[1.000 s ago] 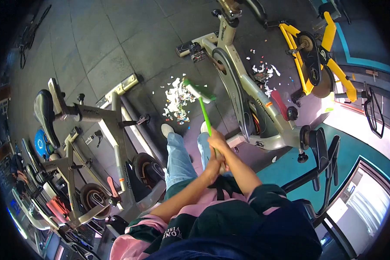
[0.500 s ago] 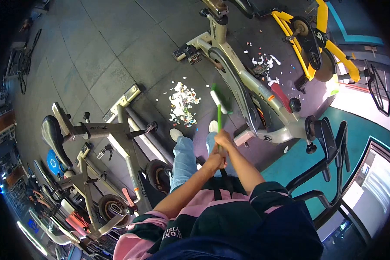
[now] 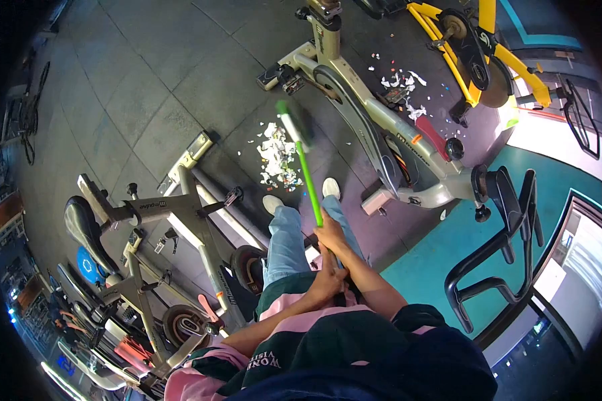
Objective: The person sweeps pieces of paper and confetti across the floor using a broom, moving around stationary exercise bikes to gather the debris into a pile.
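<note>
Both my hands are wrapped round the green handle of a broom (image 3: 309, 179). My right hand (image 3: 330, 234) grips it farther forward, and my left hand (image 3: 326, 282) is closed lower on the handle, close to my body. The white and green broom head is out ahead of my feet, at the far right side of a pile of torn paper scraps (image 3: 272, 157). Small coloured bits are mixed into the pile. My shoes stand just behind it on the dark tiled floor.
A grey exercise bike (image 3: 391, 119) stands to the right, another grey bike (image 3: 197, 230) to the left. More scattered scraps (image 3: 405, 83) lie beyond the right bike, near a yellow bike (image 3: 508, 67). Teal flooring (image 3: 428, 244) borders the right side.
The broom head has swung forward and left, from right of the pile to its far right edge. Both hands have shifted slightly left and down in view, still on the handle.
</note>
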`<control>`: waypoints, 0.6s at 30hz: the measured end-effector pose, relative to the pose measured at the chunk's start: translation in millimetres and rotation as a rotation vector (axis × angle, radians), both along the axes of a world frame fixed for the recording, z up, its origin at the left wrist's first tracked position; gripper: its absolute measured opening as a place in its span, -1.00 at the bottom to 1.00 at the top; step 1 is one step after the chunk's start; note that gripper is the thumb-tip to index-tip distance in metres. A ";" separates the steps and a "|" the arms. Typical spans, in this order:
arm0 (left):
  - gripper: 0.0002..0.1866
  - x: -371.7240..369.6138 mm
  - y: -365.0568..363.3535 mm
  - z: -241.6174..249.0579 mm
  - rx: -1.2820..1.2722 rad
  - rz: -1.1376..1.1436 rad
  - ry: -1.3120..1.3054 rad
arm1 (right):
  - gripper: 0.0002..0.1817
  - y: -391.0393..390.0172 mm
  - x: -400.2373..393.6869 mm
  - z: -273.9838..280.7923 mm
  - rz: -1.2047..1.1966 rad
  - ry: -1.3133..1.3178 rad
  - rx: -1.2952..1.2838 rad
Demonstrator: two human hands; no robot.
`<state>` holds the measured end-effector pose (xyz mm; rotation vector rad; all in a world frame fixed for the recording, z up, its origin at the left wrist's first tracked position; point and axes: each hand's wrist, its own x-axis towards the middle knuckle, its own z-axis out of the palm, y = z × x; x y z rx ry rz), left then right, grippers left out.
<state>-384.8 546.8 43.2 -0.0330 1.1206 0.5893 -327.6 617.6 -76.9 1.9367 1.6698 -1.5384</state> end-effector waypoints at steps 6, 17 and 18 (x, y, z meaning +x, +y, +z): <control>-0.07 17.3 3.4 -15.5 0.036 -0.168 -0.157 | -0.42 -9.3 61.3 6.7 -0.095 -0.251 -0.125; -0.11 4.8 27.3 -72.9 -0.015 -0.112 -0.092 | -0.50 1.3 54.6 -101.6 -0.022 -0.232 -0.066; -0.10 -5.7 28.7 -60.6 -0.034 -0.115 -0.052 | -0.50 0.6 37.0 -100.3 -0.037 -0.221 -0.040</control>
